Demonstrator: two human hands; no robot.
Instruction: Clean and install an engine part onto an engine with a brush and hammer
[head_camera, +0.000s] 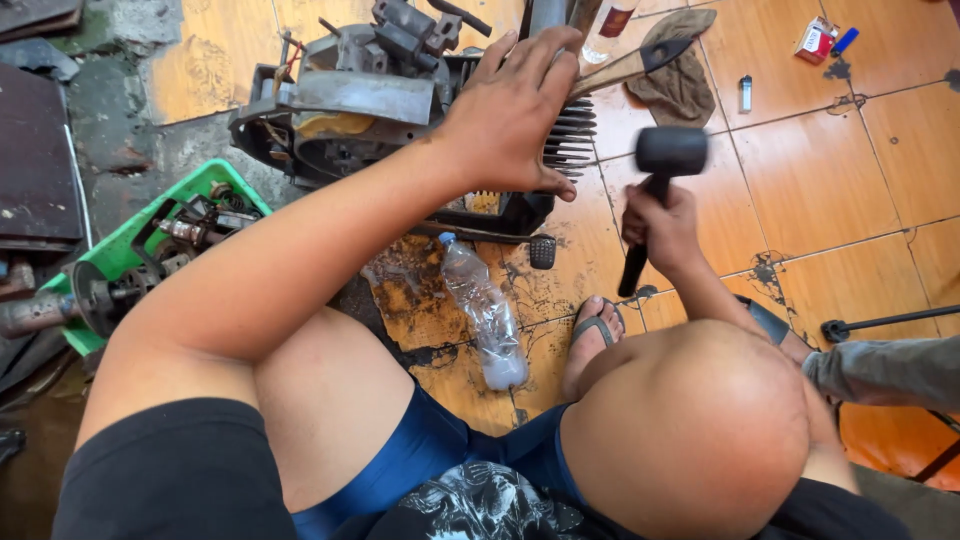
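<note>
Right hand (662, 228) grips black rubber mallet (670, 152) by finned engine (400, 110).

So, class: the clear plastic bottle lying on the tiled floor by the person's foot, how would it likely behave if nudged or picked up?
The plastic bottle lies on its side and is round, so a nudge would probably roll it. It looks mostly empty, so likely light for its size. Its thin clear wall seems dented, so it would probably crumple under a firm grip rather than break.

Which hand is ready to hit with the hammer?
Probably the right hand: it grips the black mallet raised beside the engine. The left hand rests on the engine.
</note>
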